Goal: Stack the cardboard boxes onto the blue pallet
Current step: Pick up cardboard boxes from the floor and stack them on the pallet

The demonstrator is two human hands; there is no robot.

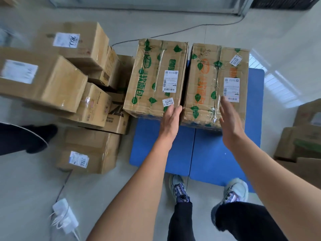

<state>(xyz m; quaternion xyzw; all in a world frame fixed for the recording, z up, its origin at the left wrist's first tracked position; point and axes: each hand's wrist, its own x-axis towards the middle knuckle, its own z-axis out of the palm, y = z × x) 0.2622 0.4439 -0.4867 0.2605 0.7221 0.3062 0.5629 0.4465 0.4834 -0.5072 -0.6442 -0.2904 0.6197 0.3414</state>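
Note:
Two taped cardboard boxes stand side by side on the far half of the blue pallet (177, 150). The green-printed box (152, 79) is on the left, the orange-printed box (210, 84) on the right. My left hand (171, 121) rests with its fingers on the near right corner of the green-printed box, at the gap between the two. My right hand (230, 122) is flat and open over the near edge of the orange-printed box, holding nothing.
A pile of several plain cardboard boxes (57, 80) sits on the floor left of the pallet. More boxes (302, 136) are at the right edge. Another person's dark leg and shoe (29, 138) are at far left. A white power strip (65, 218) and cables lie on the floor.

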